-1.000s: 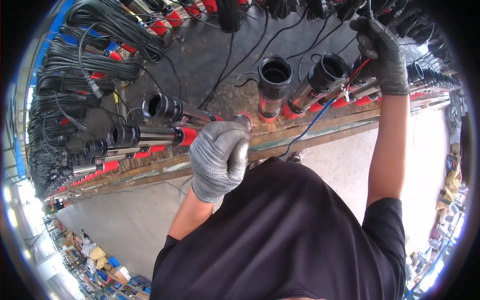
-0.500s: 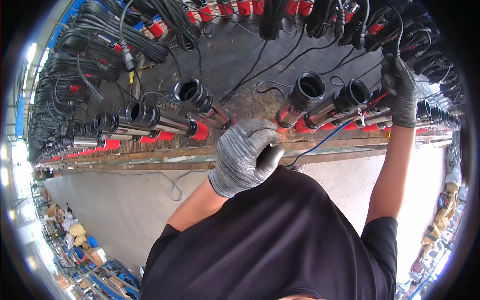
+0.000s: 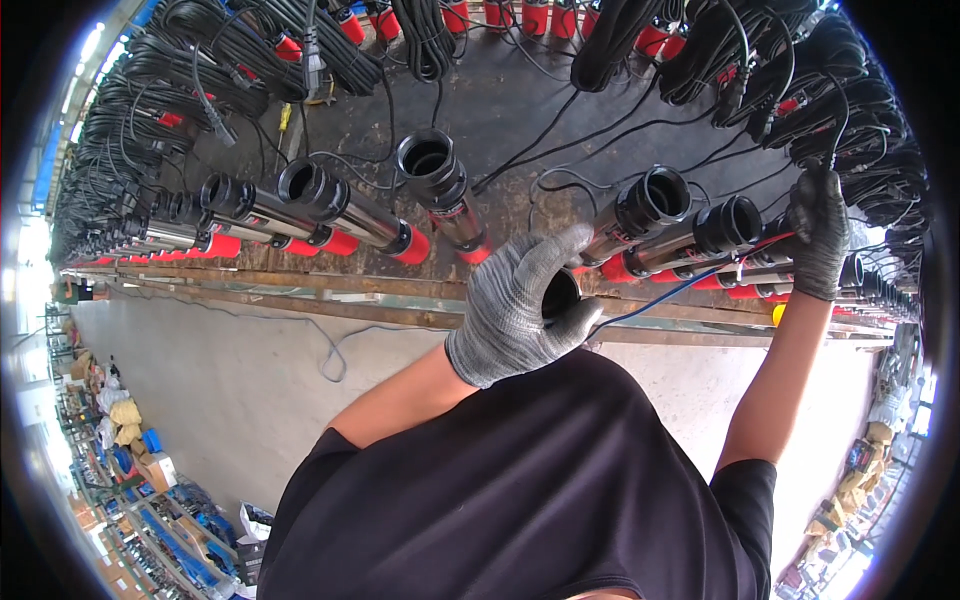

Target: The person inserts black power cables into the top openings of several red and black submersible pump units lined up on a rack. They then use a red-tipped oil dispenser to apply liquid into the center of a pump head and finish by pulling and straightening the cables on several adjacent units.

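My left hand, in a grey knit glove, curves its fingers and thumb around a dark round thing, mostly hidden in the grip. Two steel pumps with black open collars lean just beyond it to the right. To the left stands another steel pump with a red base. My right hand, gloved too, is raised at the right, its fingers closed at the end of a grey power cord. Red wire reaches its lower side, and a blue wire runs from there toward my left hand.
Pumps line the near edge of the dark worktable on both sides. Coiled black cables and red-ended pumps crowd its far side. A yellow-handled screwdriver lies there. Boxes and bags stand at the lower left.
The view has shifted. My left thumb and fingers have spread wider, baring more of the dark round thing. My right hand has come a little lower in view, the cord end staying at its fingers.
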`<state>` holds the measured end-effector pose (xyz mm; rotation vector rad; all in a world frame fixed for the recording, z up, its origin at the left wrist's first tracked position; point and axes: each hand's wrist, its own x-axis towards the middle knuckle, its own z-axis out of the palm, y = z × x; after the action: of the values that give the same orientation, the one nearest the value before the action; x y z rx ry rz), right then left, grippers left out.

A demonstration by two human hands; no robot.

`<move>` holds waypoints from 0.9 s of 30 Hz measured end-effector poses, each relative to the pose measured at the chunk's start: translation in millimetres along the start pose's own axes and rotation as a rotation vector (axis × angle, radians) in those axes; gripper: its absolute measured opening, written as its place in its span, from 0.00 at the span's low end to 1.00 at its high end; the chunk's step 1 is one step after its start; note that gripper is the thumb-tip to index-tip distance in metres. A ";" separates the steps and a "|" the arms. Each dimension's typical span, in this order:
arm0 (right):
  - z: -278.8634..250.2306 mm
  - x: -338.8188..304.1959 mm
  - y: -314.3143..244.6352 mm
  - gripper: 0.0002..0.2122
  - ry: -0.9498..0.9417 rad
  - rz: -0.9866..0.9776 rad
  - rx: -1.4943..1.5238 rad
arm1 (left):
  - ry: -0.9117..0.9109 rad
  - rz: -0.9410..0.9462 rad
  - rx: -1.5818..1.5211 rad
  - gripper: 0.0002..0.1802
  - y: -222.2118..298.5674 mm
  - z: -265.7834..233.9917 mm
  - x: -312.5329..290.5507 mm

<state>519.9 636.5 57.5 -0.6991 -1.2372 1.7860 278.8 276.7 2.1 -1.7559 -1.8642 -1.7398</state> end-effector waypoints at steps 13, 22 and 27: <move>2.0 -4.9 -2.1 0.20 0.040 -0.011 0.000 | -0.008 0.009 0.016 0.36 1.3 -0.4 -1.1; -2.6 -3.8 -1.1 0.21 -0.018 -0.023 -0.024 | -0.027 -0.011 0.035 0.37 2.1 -1.5 0.6; 3.5 -8.1 -2.4 0.20 0.005 -0.045 -0.045 | -0.021 -0.026 0.005 0.36 0.2 -0.8 2.9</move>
<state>521.8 628.3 60.9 -0.6952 -1.2830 1.7232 277.4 278.0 4.5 -1.7629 -1.9069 -1.7299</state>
